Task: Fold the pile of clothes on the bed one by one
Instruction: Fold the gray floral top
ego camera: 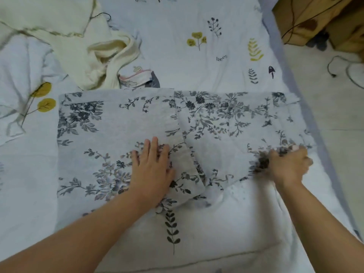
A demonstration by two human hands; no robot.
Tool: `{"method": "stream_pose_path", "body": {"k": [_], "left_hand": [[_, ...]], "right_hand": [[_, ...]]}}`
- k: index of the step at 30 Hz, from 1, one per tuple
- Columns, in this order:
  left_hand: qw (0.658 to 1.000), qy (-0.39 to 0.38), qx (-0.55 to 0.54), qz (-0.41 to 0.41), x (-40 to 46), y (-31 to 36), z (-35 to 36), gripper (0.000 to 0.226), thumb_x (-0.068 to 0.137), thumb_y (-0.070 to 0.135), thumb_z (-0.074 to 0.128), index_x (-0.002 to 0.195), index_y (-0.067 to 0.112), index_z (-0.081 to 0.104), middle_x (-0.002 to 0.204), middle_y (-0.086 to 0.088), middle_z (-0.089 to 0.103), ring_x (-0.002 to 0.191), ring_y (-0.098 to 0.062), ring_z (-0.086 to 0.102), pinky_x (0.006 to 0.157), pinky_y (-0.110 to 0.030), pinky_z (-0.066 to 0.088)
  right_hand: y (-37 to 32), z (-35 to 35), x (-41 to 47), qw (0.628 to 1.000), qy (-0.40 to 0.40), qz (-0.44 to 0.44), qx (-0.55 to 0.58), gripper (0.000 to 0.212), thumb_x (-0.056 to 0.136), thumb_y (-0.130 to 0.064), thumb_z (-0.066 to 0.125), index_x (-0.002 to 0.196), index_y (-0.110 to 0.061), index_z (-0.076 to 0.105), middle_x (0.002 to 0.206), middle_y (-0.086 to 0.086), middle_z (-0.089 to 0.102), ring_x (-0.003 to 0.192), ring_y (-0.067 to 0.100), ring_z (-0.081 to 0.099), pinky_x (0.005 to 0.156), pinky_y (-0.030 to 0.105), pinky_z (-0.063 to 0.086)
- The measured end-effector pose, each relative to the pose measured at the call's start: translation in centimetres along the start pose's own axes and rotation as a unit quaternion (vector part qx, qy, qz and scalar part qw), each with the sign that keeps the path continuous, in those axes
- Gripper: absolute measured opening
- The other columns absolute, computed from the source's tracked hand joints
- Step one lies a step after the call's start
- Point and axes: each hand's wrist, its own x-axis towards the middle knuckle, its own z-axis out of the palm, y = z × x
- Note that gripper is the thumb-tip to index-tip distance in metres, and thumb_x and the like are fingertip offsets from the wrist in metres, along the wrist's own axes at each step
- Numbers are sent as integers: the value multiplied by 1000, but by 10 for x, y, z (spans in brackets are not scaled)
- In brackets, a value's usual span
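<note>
A grey garment with a dark floral print (pixel 110 134) lies spread across the middle of the bed, partly folded, with one layer lapping over another near its centre. My left hand (pixel 152 168) presses flat on it, fingers straight, just left of the fold edge. My right hand (pixel 287 166) grips a bunched part of the garment's near right edge; it is blurred. A cream knit garment (pixel 102 62) lies crumpled at the upper left, with a small pink-trimmed printed piece (pixel 136 76) beside it.
The bed sheet (pixel 197 36) is pale with leaf and flower prints. Its right edge (pixel 307 119) borders a light floor (pixel 334 107) with cables (pixel 346 69). Brown furniture (pixel 315 18) stands at the top right.
</note>
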Motion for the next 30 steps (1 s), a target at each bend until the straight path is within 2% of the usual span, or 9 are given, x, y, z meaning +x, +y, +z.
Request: {"method": "stream_pose_path", "body": {"k": [4,6,8,12,17,21,24,27,30], "left_hand": [[999,-27,21,29,7,31,10,67,89,51,-1,148,20,-14,154,-10,-22,142,-31,-20,114,-49,-8],[999,-35,27,23,10,37,14,66,92,52,-4,147,17,-17,153,-12,-25,140,-34,-22,114,-50,-8],[998,-37,41,19,11,38,17,71,87,55,-11,146,16,-18,153,-13,-25,140,-35,-21,114,-50,-7],[997,-47,49,27,11,34,16,79,80,57,-16,147,17,-16,154,-13,-22,141,-36,-18,114,-50,-5],[997,-78,8,24,13,32,0,64,98,46,19,149,18,-8,155,-10,-19,142,-33,-15,115,-49,-3],[986,-63,-151,40,11,25,-27,50,99,30,35,145,18,20,146,-6,30,137,-30,24,110,-40,30],[907,-37,-420,-16,7,11,-56,37,99,32,39,136,32,35,120,15,42,102,-11,49,84,-13,42],[786,-12,-615,-62,8,-13,-85,44,96,44,39,139,34,36,139,8,43,122,-18,47,106,-37,36],[652,5,-755,-74,4,-43,-106,51,96,52,28,136,24,43,132,-7,57,112,-30,60,83,-36,49]], "right_hand": [[13,-2,32,985,-16,135,109,79,85,-24,67,143,-1,19,140,24,34,121,39,43,97,44,43],[17,1,43,941,-61,199,266,66,82,-20,71,133,3,36,112,21,56,88,29,62,63,34,55],[19,2,49,887,-94,233,387,37,80,-12,72,110,3,56,71,13,60,45,16,59,39,20,46],[10,-1,44,841,-88,247,474,12,80,-1,68,75,-6,59,37,-2,56,33,9,54,46,24,53],[-20,-15,21,881,-75,40,465,20,84,6,56,76,-11,50,41,-10,54,32,-1,45,35,12,33],[-56,-19,-19,918,-69,-145,362,28,82,0,58,110,-4,56,94,4,66,80,12,64,71,26,53],[-82,-22,-68,910,-72,-284,294,25,84,-2,59,105,-13,50,89,-8,62,84,2,56,79,15,48],[-93,-16,-117,887,-97,-396,217,24,82,2,58,100,-11,52,82,-4,57,72,4,50,64,8,39],[-94,8,-156,840,-74,-516,153,19,77,1,63,95,1,56,72,1,61,62,15,50,54,15,38]]}}
